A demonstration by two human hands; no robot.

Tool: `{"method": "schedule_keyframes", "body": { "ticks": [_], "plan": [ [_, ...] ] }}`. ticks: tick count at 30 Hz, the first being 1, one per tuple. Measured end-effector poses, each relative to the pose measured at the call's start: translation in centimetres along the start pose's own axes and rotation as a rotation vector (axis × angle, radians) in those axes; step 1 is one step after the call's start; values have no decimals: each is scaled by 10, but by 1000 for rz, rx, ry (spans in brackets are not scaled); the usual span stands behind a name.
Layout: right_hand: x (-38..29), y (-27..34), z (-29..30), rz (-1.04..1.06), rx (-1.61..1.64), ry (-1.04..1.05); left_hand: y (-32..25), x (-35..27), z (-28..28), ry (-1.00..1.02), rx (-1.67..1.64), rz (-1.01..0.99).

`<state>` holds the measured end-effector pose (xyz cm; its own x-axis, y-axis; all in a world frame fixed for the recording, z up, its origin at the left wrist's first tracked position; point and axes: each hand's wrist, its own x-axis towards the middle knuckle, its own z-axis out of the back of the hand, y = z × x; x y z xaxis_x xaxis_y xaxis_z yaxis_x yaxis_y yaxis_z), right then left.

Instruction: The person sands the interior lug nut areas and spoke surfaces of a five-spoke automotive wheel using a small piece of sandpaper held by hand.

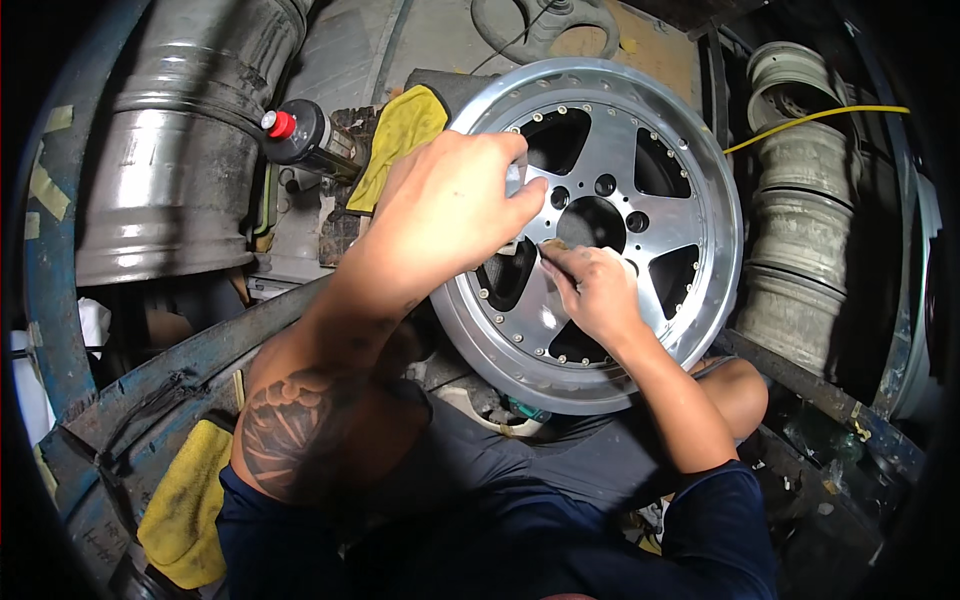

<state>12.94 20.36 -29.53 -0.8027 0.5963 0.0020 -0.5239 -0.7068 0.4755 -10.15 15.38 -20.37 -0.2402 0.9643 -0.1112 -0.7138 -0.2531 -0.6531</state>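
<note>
A polished metal car wheel (615, 262) with five spokes and small bolts around its rim lies face up before me. Over its left side, my left hand (457, 199) curls its fingers and thumb around a pale, partly translucent item (514, 180), mostly hidden by the hand. My right hand (596, 289) rests on a lower-left spoke near the centre bore, its fingers pinching a small brownish pad or folded cloth (553, 246). A yellow cloth (401, 139) lies just left of the wheel, beside a dark bottle with a red cap (307, 135).
Large bare rim barrels (176, 157) are at the left, and worn metal rims (799, 217) are stacked at the right. A yellow hose or cable (825, 114) reaches the wheel's right side. Blue metal frame bars (202, 345) cross nearby. Another yellow cloth (187, 502) lies lower left.
</note>
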Motion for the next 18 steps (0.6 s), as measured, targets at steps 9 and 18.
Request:
{"method": "schedule_keyframes", "body": {
  "ticks": [9,18],
  "plan": [
    [-2,4,4,36,-73,76,1,-1,4,-4,12,-7],
    [1,-2,6,158,-170,47,0,-2,0,-17,13,-26]
  ]
}}
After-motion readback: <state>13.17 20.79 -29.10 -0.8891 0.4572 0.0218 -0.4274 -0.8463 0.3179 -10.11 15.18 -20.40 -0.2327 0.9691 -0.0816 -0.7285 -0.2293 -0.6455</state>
